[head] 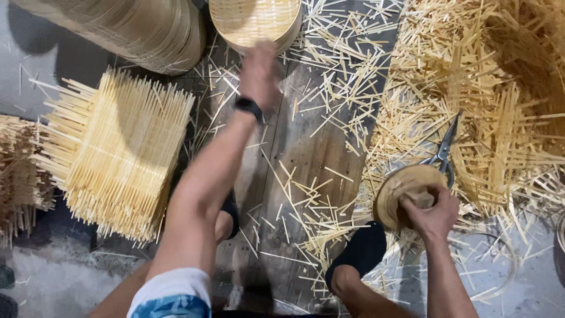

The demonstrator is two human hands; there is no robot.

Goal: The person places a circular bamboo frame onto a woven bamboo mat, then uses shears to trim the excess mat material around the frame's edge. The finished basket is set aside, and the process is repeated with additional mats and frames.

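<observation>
At twelve o'clock, the blurred left hand (pixel 259 73) is extended to the round pale woven bamboo tray (pixel 254 22); its grip cannot be told. At four o'clock, a round wooden disc with block handle (pixel 406 197) is clasped by the right hand (pixel 432 213), beside grey metal scissors (pixel 444 150) lying on pale bamboo offcuts (pixel 471 88).

Single head-worn camera looking steeply down, at arm's length, taking in both forearms, the dark wooden floorboards (pixel 294 147) and scattered pale bamboo slivers (pixel 447 76).
</observation>
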